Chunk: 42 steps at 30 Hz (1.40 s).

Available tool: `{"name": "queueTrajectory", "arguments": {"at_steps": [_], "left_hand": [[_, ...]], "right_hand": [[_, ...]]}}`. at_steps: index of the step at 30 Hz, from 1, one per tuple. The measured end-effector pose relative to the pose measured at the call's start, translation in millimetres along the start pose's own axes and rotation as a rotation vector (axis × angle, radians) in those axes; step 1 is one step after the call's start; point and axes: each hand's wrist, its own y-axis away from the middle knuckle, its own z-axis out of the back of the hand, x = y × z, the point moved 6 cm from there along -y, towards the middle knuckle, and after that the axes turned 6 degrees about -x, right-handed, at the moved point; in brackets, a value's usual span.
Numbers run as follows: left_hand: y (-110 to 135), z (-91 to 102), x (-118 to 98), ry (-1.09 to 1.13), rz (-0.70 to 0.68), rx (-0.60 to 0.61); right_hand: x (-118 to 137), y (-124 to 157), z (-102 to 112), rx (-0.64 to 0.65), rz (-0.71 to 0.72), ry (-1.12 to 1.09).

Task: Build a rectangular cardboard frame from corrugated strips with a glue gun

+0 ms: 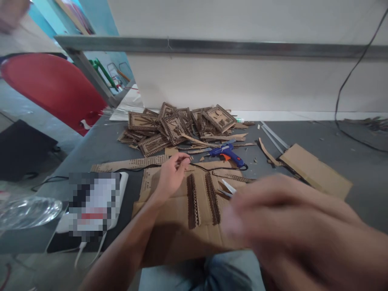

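My left hand is over the far left part of a cardboard sheet, thumb and fingers pinched together; anything between them is too small to make out. Close to the camera, my right hand is smeared by motion, so its fingers cannot be read. Two dark corrugated cardboard strips lie on the sheet between the hands. Scissors rest by the sheet's right side, partly hidden behind my right hand. Beyond the sheet lies a blue glue gun with an orange trigger.
A heap of square corrugated cardboard panels sits at the back. On the left are a phone with a white cable and a plastic bottle. A cardboard piece lies right. A black cord crosses the sheet.
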Motion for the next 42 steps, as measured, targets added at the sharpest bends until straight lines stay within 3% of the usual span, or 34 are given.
{"name": "queueTrajectory", "arguments": {"at_steps": [3,7,10,15,18,25,32,37,42], "left_hand": [[0,-1.9,0,-0.01,-0.005,0.011],[0,-5.2,-3,-0.049,-0.034,0.017],[2,-8.1,-7,-0.06,-0.062,0.057],[6,-9.8,-13,-0.049,-0.078,0.118],[6,-8.7,-19,-0.052,-0.181,0.111],[6,-5.6,-32,-0.086,-0.457,0.066],[11,-4.2,-40,-0.055,-0.49,0.075],[16,-7.8,-44,-0.068,-0.511,0.078],[18,-10.8,-43,-0.035,-0.522,0.091]], "right_hand": [[-54,-9,-9,0.032,-0.099,0.139],[-148,8,-31,0.308,-0.372,0.497],[-181,22,-45,0.49,-0.458,0.6],[-181,26,-58,0.585,-0.471,0.653],[-176,21,-59,0.535,-0.48,0.628],[-164,5,-64,0.305,-0.534,0.109],[-169,6,-75,0.318,-0.602,-0.123],[-165,4,-69,0.304,-0.599,-0.058],[-160,-1,-71,0.327,-0.603,-0.144]]}}
